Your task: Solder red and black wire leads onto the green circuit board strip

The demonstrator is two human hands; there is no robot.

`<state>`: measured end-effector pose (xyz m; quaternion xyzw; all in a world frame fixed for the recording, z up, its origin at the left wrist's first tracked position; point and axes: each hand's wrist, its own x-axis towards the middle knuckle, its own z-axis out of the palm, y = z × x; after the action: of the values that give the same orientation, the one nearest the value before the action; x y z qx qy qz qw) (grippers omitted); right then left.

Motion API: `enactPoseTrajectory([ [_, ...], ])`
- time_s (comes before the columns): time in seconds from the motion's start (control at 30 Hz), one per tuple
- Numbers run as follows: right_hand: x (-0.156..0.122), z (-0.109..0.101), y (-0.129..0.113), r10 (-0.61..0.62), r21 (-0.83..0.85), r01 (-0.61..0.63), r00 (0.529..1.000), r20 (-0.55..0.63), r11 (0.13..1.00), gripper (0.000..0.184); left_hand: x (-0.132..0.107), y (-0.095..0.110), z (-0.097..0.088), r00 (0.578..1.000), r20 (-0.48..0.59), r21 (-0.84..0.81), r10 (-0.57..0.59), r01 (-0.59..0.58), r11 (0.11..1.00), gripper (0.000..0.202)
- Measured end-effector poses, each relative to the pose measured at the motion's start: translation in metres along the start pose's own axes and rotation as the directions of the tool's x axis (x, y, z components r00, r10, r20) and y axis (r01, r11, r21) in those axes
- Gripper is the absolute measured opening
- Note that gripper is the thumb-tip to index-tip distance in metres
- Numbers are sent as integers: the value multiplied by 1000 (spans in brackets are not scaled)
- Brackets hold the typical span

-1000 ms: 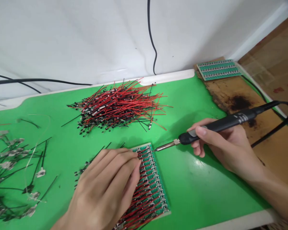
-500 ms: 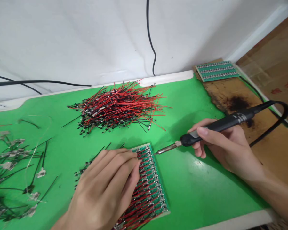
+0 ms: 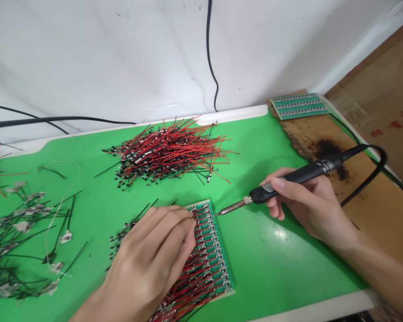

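**Left hand** (image 3: 147,257): open, not gripping. Fingers (image 3: 174,223) extended and laid flat across the wires at the left edge of the board, fingertips reaching the first solder joints.

**Right hand** (image 3: 305,205): closed in a pen grip around a pen-style soldering iron (image 3: 298,178), thumb along the upper side.

**Soldering iron**: black handle, brass collar, slim metal tip (image 3: 233,207) pointing left, just beside the far right edge of the board. Its black cord (image 3: 372,165) loops away to the right.

**Green circuit board** (image 3: 218,264): lies flat on the green-topped counter (image 3: 272,259), partly under the left hand, near the middle. Carries rows of silvery solder joints. Red and black wires (image 3: 188,286) fan out from its left edge toward the near left.

**Heap of red and black wires** (image 3: 168,154): loose, crossing pile with small dark ends, far middle of the counter.

**Tangle of black wires with flat metal tabs** (image 3: 20,237): left side of the counter.

**Second green circuit board** (image 3: 298,106): far right, resting on a scorched wooden board (image 3: 309,138) with a black burn mark.

**Black cable** (image 3: 208,49): hangs down the white wall (image 3: 104,58) behind the counter.
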<state>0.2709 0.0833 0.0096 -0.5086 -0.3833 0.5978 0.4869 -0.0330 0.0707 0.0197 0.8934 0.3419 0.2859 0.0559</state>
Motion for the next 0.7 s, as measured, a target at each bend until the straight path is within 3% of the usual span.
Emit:
enactPoseTrajectory([
  [0.27, 0, 6, 0, 1, 49, 4, 995, -102, 999, 33, 2, -3, 2, 999, 12, -11, 29, -29, 1000, 17],
  [0.4, 3, 1, 4, -12, 44, 15, 998, -66, 999, 36, 7, -13, -18, 995, -10, -78, -99, 98, 992, 11],
  [0.47, 4, -3, 5, -6, 40, 8, 999, -43, 999, 34, 8, -31, -37, 973, -77, 21, -218, 220, 975, 9],
  [0.53, 5, -5, 6, 2, 38, -1, 1000, -20, 999, 34, 6, -59, -54, 917, -182, 238, -355, 392, 889, 16],
  [0.6, 5, -7, 8, 9, 38, -8, 1000, -9, 999, 34, 2, -89, -64, 881, -169, 304, -442, 473, 827, 22],
  [0.7, 6, -8, 10, 14, 36, -14, 1000, -5, 999, 35, -4, -125, -62, 840, -86, 335, -536, 531, 778, 30],
])
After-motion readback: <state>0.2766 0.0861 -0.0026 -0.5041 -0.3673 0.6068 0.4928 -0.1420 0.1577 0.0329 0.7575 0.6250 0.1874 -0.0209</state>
